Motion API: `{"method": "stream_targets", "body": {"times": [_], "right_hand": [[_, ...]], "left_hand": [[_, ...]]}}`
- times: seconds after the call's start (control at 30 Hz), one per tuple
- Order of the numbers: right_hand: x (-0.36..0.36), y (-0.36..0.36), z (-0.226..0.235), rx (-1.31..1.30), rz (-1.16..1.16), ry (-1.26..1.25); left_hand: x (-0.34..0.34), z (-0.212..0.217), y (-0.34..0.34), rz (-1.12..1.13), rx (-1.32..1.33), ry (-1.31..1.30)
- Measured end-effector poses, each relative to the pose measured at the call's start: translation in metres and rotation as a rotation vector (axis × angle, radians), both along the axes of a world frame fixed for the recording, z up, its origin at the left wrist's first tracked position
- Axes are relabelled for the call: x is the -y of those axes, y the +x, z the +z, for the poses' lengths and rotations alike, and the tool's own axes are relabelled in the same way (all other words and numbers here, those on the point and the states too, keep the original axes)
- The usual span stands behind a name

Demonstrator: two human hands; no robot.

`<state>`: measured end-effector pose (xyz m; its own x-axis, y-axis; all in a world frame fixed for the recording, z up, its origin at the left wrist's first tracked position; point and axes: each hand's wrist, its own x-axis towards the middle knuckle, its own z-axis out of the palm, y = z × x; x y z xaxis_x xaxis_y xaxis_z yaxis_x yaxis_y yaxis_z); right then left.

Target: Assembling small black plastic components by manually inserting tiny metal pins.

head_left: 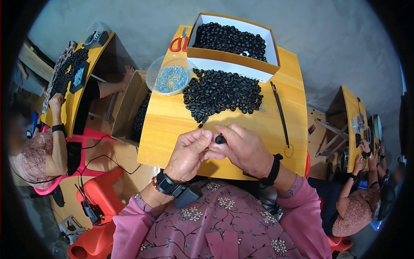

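Pinching one black cap (pixel 220 139), right hand (pixel 246 149) and left hand (pixel 188 155) seemingly closed.

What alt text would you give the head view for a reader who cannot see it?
Seen from above, a person's left hand and right hand meet over a yellow table, pinching one small black part. Beyond them lie a pile of black parts, a clear bowl of metal pieces and a part-filled box.

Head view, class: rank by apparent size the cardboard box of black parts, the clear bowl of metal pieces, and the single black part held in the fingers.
1. Cardboard box, largest.
2. Clear bowl, smaller.
3. Black part pinched between left hand and right hand, smallest.
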<state>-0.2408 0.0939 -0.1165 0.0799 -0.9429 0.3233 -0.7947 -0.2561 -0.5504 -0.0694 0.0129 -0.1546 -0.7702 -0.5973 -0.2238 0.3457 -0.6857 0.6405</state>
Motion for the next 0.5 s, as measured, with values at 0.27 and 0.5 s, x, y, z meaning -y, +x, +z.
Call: {"method": "stream_targets", "body": {"times": [0.27, 0.5], "right_hand": [[-0.007, 0.001, -0.016, 0.029, 0.001, 0.007], [-0.004, 0.0, -0.015, 0.23, -0.04, 0.124]], "left_hand": [[-0.004, -0.01, 0.005, -0.123, -0.09, 0.076], [-0.005, -0.012, 0.006, -0.12, -0.022, 0.022]]}}
